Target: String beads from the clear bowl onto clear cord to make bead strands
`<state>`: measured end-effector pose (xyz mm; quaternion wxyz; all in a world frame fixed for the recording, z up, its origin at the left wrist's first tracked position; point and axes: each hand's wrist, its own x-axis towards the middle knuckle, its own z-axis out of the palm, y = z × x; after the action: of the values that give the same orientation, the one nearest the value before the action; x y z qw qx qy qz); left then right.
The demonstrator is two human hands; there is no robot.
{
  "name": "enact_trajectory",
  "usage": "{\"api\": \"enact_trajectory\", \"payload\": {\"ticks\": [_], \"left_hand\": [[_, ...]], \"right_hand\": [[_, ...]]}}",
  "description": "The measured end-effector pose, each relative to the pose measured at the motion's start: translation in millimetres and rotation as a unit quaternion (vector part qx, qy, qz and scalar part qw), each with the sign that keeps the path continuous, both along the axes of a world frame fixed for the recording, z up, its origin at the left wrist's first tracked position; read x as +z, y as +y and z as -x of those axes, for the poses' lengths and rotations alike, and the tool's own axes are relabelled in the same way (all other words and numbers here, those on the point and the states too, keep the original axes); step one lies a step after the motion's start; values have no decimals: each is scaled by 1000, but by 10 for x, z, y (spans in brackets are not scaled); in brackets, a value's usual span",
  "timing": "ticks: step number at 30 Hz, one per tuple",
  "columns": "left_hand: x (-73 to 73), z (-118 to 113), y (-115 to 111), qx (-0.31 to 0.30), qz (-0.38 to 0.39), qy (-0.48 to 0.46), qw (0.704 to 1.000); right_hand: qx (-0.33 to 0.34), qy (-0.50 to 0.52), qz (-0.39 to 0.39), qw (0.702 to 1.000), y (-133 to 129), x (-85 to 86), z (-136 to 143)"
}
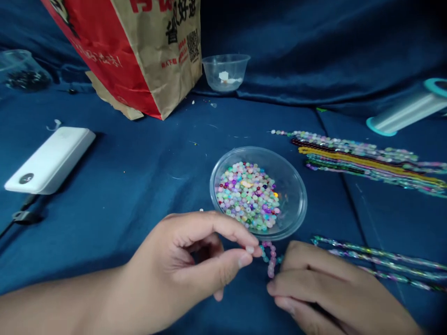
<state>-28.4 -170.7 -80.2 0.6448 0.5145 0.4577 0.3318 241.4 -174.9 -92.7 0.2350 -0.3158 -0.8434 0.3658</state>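
Note:
My left hand [188, 256] pinches a small pale bead [250, 250] between thumb and index fingertip, just in front of the bowl. To its right, my right hand [324, 284] is closed, with its fingertips pressed together at the end of a bead strand [272, 260]. That strand has pink and teal beads and loops up between the two hands. Part of it is hidden behind the right fingers. A clear round bowl [296, 204] full of loose multicoloured beads [247, 195] stands right beyond my fingertips.
Bead strands [363, 158] lie at the right, with more strands [391, 260] nearer. A spool [408, 114] stands behind them. At the back are a paper bag [167, 60] and a clear cup [226, 74]; a white power bank [50, 158] and container of dark beads [26, 77] lie left.

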Motion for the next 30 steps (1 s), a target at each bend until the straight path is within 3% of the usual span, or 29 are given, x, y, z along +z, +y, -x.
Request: {"api": "enact_trajectory", "payload": {"ticks": [11,22,30], "left_hand": [[46,-1,-13,16,-68,48,996],[57,-20,23,18,-45,-16,999],[60,-20,45,19,-52,21,998]], "right_hand": [[0,12,34,999,-41,106,-31],[0,42,-10,999,-38,139,-13],[1,36,-9,999,-32,143,-25]]}}
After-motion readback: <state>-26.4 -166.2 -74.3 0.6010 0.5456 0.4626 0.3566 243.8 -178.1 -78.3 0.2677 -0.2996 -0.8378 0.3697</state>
